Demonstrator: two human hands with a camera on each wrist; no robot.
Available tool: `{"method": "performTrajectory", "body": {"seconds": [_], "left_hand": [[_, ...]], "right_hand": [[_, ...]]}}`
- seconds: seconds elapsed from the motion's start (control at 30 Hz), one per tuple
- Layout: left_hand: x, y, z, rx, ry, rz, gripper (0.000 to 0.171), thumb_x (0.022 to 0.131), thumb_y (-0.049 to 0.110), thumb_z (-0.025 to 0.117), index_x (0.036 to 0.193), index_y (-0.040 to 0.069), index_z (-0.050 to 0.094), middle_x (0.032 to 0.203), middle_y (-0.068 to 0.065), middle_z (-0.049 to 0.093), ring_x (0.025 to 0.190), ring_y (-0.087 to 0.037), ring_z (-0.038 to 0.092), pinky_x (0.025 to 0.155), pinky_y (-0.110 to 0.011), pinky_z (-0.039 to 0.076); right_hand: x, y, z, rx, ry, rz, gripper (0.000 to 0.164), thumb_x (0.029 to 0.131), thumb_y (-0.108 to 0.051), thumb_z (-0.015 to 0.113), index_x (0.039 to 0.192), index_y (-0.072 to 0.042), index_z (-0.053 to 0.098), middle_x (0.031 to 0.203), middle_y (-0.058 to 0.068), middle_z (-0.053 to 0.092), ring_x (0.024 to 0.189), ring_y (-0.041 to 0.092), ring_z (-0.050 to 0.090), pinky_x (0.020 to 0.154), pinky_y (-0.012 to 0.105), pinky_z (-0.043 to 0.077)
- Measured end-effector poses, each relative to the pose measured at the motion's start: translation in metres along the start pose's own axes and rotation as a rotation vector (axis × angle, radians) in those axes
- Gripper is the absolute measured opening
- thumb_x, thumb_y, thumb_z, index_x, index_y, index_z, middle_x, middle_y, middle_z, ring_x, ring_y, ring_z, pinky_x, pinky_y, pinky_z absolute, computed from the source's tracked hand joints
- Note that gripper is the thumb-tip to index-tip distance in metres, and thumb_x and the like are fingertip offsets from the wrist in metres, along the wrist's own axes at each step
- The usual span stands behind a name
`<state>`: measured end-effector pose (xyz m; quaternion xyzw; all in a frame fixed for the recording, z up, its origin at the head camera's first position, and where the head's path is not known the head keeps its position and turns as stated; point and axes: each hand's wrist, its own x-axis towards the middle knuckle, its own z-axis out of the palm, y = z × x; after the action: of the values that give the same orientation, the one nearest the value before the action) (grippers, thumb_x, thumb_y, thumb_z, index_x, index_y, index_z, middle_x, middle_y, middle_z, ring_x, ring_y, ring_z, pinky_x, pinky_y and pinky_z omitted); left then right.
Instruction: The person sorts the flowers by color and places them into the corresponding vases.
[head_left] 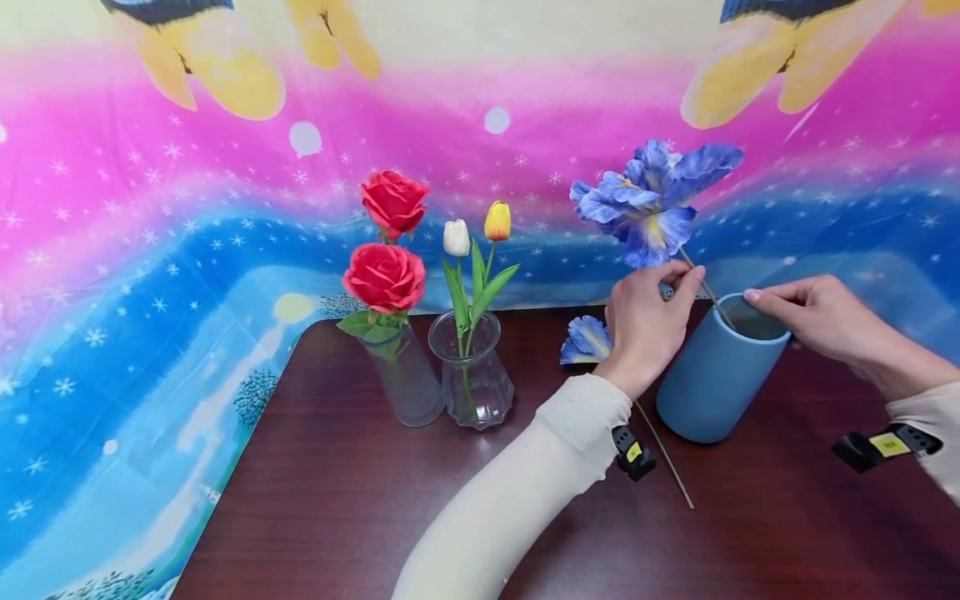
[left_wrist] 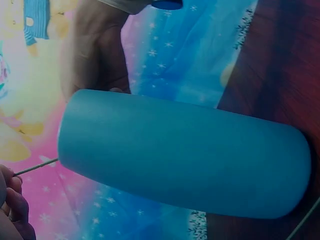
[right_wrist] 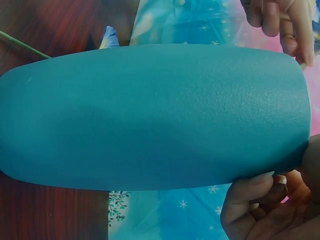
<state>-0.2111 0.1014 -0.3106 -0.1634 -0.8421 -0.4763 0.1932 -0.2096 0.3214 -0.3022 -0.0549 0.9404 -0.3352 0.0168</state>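
My left hand [head_left: 651,321] pinches the stem of a blue iris [head_left: 656,200] just under its bloom. The stem's lower end passes over the rim into a blue-grey vase [head_left: 723,375], which stands on the table. At the vase's right rim, my right hand [head_left: 832,321] grips the edge with the thumb on top. In the right wrist view the fingers [right_wrist: 250,205] of that hand lie against the vase's outer wall. Another blue iris [head_left: 585,340] lies on the table behind my left wrist, its thin stem reaching toward the front, partly hidden by the arm.
Left of my hands stands a clear glass vase [head_left: 480,383] with a white and a yellow tulip. Beside it is a frosted cylinder vase [head_left: 405,379] holding two red roses [head_left: 384,277]. A printed cloth [head_left: 187,250] hangs behind the dark wooden table [head_left: 337,517].
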Motion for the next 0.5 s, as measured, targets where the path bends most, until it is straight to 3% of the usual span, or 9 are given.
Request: {"method": "performTrajectory", "body": {"seconds": [0.2, 0.37, 0.5], "left_hand": [[-0.003, 0.002, 0.006, 0.034, -0.035, 0.003, 0.023, 0.103, 0.041, 0.056, 0.103, 0.03, 0.076, 0.083, 0.019, 0.068, 0.059, 0.006, 0.047, 0.049, -0.013, 0.037], [-0.005, 0.003, 0.009, 0.077, -0.07, 0.036, 0.022, 0.103, 0.041, 0.057, 0.1, 0.031, 0.076, 0.076, 0.019, 0.063, 0.064, 0.009, 0.047, 0.054, -0.009, 0.035], [-0.006, 0.004, 0.012, 0.124, -0.106, 0.059, 0.022, 0.103, 0.041, 0.057, 0.099, 0.031, 0.076, 0.064, 0.015, 0.052, 0.061, 0.007, 0.045, 0.05, -0.012, 0.033]], "right_hand": [[-0.001, -0.001, -0.001, -0.008, -0.014, 0.008, 0.056, 0.108, -0.036, 0.047, 0.136, 0.012, 0.054, 0.082, -0.032, 0.056, 0.061, 0.014, 0.052, 0.055, 0.032, 0.045], [-0.001, -0.001, -0.001, -0.009, -0.013, 0.009, 0.051, 0.108, -0.036, 0.047, 0.136, 0.005, 0.058, 0.072, -0.014, 0.057, 0.059, 0.015, 0.051, 0.053, 0.033, 0.043], [-0.001, 0.0, -0.001, -0.007, -0.027, 0.014, 0.053, 0.108, -0.037, 0.046, 0.138, 0.004, 0.056, 0.059, -0.002, 0.049, 0.057, 0.017, 0.048, 0.052, 0.035, 0.04]]}}
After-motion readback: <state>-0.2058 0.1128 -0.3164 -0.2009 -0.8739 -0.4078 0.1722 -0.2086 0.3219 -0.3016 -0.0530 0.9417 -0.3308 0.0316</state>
